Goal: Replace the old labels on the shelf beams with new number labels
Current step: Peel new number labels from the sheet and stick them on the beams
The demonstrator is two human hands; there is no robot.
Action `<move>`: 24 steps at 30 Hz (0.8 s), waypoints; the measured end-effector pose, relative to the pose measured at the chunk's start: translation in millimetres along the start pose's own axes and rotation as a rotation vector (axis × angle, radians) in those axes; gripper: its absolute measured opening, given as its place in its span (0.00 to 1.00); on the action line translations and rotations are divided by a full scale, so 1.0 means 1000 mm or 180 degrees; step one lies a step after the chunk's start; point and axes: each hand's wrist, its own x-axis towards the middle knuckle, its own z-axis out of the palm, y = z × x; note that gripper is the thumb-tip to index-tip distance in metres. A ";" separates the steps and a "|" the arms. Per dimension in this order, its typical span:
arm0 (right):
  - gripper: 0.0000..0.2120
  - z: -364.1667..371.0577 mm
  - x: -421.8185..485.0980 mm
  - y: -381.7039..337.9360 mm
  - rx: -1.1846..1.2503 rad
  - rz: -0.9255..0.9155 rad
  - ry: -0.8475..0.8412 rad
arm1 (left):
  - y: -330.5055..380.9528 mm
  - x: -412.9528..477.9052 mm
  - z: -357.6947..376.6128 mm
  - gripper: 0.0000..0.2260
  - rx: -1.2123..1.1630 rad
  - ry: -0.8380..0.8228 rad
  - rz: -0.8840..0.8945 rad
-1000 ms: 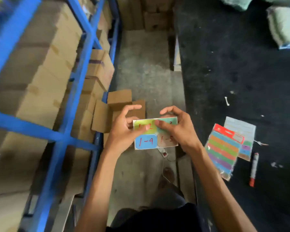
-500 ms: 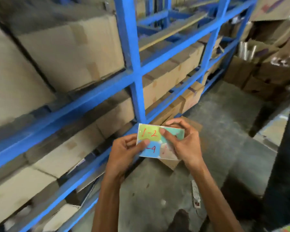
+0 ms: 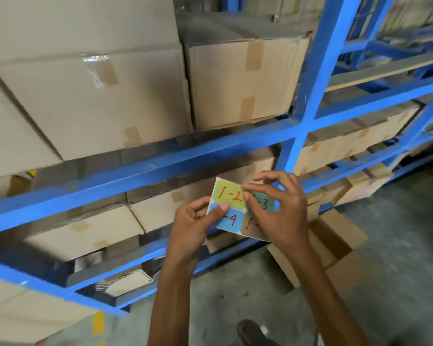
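Note:
A small sheet of coloured labels (image 3: 231, 222) with red handwritten numbers 1-2, 1-3 and 1-4 is held in front of the blue shelf. My left hand (image 3: 194, 227) grips its left edge, thumb lying on the blue label. My right hand (image 3: 279, 208) holds the right side, with thumb and forefinger pinching at the corner of the yellow-green 1-2 label (image 3: 229, 193). A blue shelf beam (image 3: 140, 176) runs across just behind and above the sheet. No label shows on the stretch of beam in view.
Taped cardboard boxes (image 3: 238, 81) fill the shelf levels. A blue upright post (image 3: 308, 101) stands just right of the hands. An open cardboard box (image 3: 335, 248) sits on the grey concrete floor below my right hand. A foot (image 3: 250, 330) shows at the bottom.
My view swung from the floor up to the shelf face. Both hands kept hold of the label sheet and carried it close to the beam; my right fingers moved onto the 1-2 label's corner.

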 end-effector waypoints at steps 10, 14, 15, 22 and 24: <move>0.04 0.034 0.057 0.020 0.0350 0.0181 -0.0389 | 0.008 0.052 -0.004 0.10 0.0493 0.0328 0.0236; 0.03 0.046 0.068 0.028 0.0407 0.0094 -0.0566 | 0.000 0.074 0.000 0.09 0.0768 0.0775 0.0500; 0.03 0.049 0.070 0.028 0.0449 0.0139 -0.0593 | -0.001 0.079 0.000 0.10 0.0817 0.0864 0.0568; 0.08 0.067 0.098 0.025 0.1477 0.1056 -0.0763 | 0.000 0.104 -0.015 0.09 0.1336 0.1238 0.0943; 0.09 0.065 0.108 0.024 0.1693 0.1052 -0.0732 | 0.002 0.105 -0.019 0.09 0.1201 0.1325 0.0905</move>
